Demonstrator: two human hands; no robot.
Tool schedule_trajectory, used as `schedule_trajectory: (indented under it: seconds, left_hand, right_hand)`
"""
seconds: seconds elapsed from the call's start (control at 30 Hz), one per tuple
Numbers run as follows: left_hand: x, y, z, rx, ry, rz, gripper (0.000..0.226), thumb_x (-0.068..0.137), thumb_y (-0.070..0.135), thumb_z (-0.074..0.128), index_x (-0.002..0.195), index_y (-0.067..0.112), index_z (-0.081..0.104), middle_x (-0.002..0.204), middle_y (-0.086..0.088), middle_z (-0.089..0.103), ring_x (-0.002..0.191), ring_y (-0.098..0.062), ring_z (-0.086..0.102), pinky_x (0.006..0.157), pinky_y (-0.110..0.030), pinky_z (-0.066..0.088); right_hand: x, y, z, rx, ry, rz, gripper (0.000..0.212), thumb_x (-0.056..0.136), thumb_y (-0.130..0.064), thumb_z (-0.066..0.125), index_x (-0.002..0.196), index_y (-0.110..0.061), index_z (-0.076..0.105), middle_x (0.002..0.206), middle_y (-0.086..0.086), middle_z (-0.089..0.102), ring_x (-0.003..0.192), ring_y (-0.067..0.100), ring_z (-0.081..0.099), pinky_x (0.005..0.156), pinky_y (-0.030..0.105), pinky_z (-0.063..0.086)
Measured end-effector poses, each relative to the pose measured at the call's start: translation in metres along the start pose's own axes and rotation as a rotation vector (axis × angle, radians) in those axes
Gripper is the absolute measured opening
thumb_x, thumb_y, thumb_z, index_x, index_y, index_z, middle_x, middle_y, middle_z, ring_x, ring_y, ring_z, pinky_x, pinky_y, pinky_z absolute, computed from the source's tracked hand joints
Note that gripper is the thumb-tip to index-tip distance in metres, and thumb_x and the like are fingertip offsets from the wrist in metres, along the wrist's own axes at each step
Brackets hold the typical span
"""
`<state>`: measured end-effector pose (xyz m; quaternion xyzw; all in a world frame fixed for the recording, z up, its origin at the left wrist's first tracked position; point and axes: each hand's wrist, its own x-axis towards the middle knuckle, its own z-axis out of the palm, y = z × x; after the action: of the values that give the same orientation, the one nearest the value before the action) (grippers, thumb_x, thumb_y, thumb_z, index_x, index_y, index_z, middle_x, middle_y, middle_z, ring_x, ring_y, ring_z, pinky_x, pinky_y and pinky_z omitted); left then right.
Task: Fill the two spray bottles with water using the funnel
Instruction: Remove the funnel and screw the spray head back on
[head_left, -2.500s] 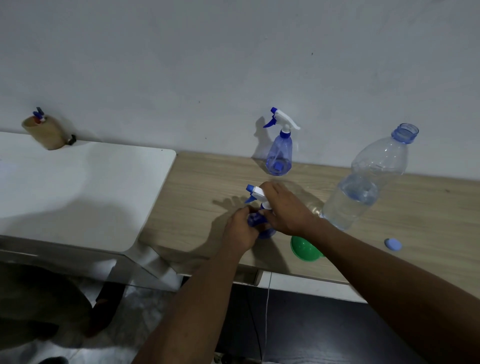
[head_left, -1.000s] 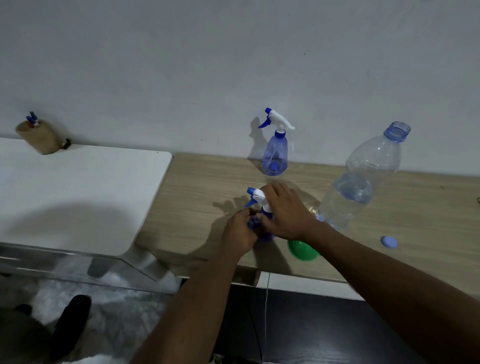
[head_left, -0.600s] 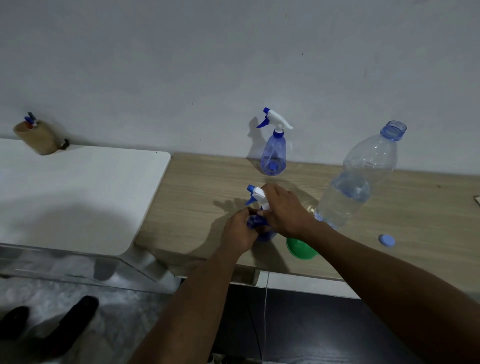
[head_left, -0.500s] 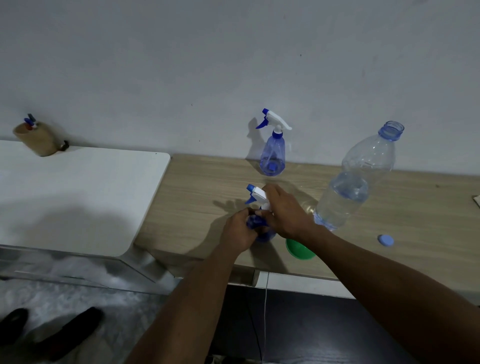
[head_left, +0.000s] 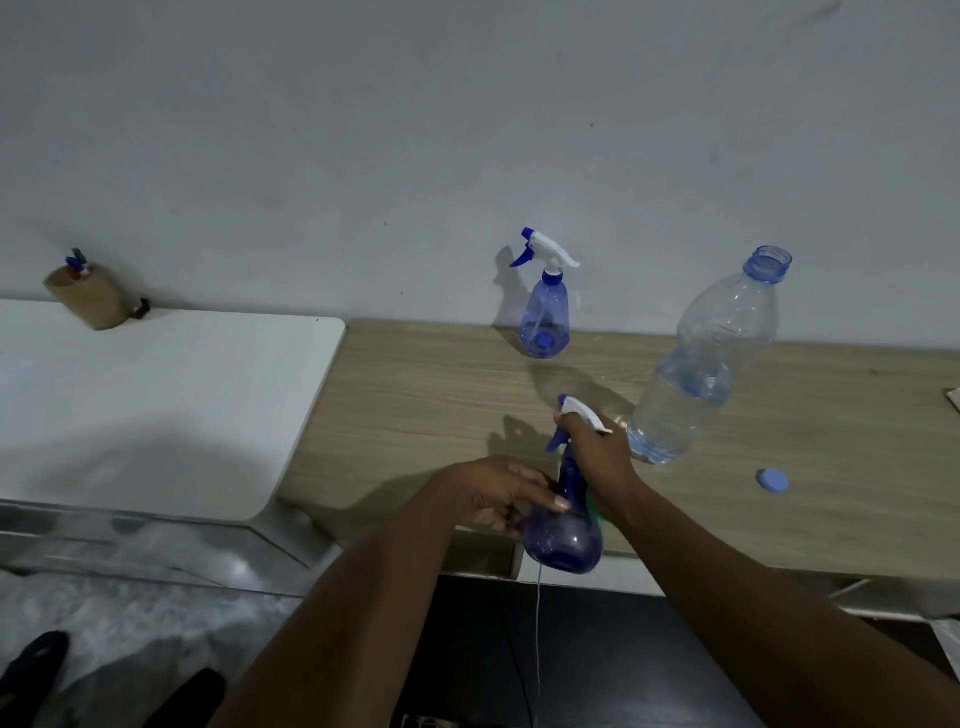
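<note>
While the near spray bottle (head_left: 563, 540) is held up off the worktop (head_left: 426, 405), hanging over its front edge and tipped slightly, both hands are on it: left hand (head_left: 493, 493) cups the round blue body, fingers (head_left: 550, 501) curled round the side and thumb across the front; right hand (head_left: 597, 457) is closed round the trigger head (head_left: 582, 410) and neck, white nozzle poking out above the knuckles. Step in hand, as I read it: unscrewing the head to open this bottle for filling. The head looks seated on the neck, but the right hand hides the collar, so can't tell how loose it is. Can't tell if there's water in the body either; too dark. Funnel (head_left: 594, 512) shows only as a green sliver behind the right wrist, on the worktop near the front edge. Second spray bottle (head_left: 545, 322) stands upright at the back by the wall, head on, untouched. Big water bottle (head_left: 696, 384) stands just right of the hands, uncapped, roughly half full; its blue cap (head_left: 773, 480) lies further right. Next move calls for twisting the head fully off while the left hand keeps the body from turning, lifting the dip tube clear, standing the bottle on the worktop, then seating the funnel in the neck before pouring. White table (head_left: 156, 395) to the left carries a tan pen holder (head_left: 88, 301).
</note>
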<state>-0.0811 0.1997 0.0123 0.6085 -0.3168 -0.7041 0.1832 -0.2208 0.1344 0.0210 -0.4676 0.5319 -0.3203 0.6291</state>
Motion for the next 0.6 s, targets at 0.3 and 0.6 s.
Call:
schedule_trajectory:
  seconds: [0.3,0.6]
  left_hand:
    - [-0.008,-0.007,0.002,0.014,-0.075,-0.102,0.043,0.085,0.028,0.083,0.124,0.015,0.071,0.129,-0.012,0.068,0.111,-0.025,0.067,0.095,-0.037,0.056]
    - [-0.012,-0.011,0.003,0.026,-0.093,-0.118,0.026,0.087,0.025,0.081,0.11,0.018,0.073,0.128,-0.013,0.068,0.114,-0.027,0.066,0.103,-0.04,0.054]
  right_hand:
    - [-0.01,0.011,0.007,0.085,0.012,0.145,0.025,0.097,-0.029,0.054,0.095,-0.007,0.064,0.074,0.013,0.07,0.07,0.027,0.069,0.071,0.037,0.054]
    - [-0.016,0.011,0.011,0.02,-0.021,0.127,0.027,0.096,-0.028,0.06,0.093,-0.003,0.068,0.074,0.016,0.071,0.067,0.027,0.068,0.067,0.037,0.055]
